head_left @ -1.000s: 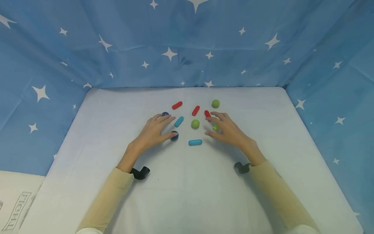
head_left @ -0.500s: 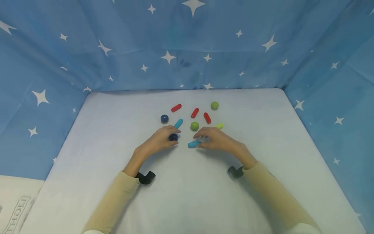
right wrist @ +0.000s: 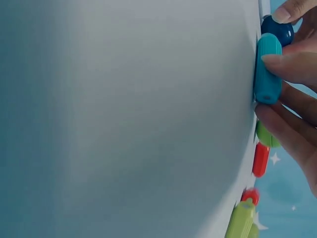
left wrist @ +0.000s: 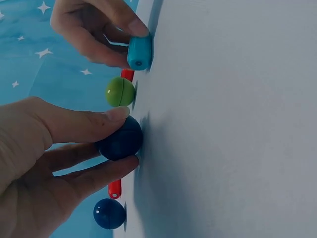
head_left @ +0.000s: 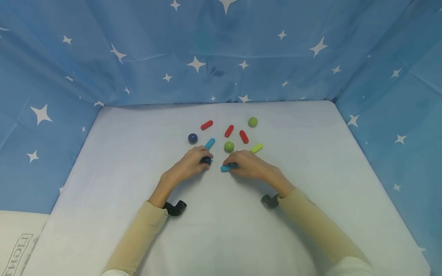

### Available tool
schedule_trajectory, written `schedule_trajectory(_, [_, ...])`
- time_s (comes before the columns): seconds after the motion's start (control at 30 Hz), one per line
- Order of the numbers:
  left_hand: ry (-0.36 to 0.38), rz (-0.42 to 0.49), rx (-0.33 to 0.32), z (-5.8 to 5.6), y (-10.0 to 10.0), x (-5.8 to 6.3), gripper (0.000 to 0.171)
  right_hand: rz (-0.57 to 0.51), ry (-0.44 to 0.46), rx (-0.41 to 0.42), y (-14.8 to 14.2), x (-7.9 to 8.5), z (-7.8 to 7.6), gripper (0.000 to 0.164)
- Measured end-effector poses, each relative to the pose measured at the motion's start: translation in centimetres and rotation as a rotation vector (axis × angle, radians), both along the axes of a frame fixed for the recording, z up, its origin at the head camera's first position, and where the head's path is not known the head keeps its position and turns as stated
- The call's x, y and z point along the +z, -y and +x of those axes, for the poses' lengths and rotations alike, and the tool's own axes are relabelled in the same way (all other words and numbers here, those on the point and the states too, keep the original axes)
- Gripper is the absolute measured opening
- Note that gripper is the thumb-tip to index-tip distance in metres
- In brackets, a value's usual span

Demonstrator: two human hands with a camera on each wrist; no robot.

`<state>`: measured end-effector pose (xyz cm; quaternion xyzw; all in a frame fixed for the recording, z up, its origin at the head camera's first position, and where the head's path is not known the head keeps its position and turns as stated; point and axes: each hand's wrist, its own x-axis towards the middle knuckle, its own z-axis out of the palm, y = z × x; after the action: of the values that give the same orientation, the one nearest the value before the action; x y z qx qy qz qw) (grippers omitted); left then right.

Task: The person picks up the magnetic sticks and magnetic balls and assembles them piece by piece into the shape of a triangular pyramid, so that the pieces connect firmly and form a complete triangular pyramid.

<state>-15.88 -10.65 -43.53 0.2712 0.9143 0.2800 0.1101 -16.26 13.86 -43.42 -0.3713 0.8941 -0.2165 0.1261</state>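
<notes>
My left hand [head_left: 189, 164] pinches a dark blue ball [left wrist: 120, 141] between thumb and fingers, low over the white table. To its right, my right hand [head_left: 250, 165] holds a light blue rounded stick [right wrist: 268, 79], the thumb pressed on its side and the fingers behind it. The stick's right part is hidden under that hand in the head view. Just beyond the left fingers lies another light blue stick [head_left: 210, 143], partly covered. A green ball [head_left: 229, 147] sits beyond the right fingertips, and a yellow-green stick [head_left: 257, 148] lies behind the right hand.
Farther back on the white table [head_left: 214, 230] are a second dark blue ball [head_left: 192, 138], a far green ball [head_left: 253, 122] and three red sticks, one of them leftmost [head_left: 206, 125]. A blue star-patterned curtain [head_left: 148, 50] stands along the back and sides.
Both hands have come down and toward the near side. The left has closed on the dark blue ball; the right has moved left from the yellow-green stick and taken hold of the near light blue stick.
</notes>
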Motion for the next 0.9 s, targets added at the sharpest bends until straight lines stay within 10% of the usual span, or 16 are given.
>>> schedule_trajectory(0.9, [0.017, -0.004, 0.015, -0.6, 0.4, -0.2, 0.028, -0.097, -0.027, -0.002, 2.9, 0.1, -1.2, 0.026])
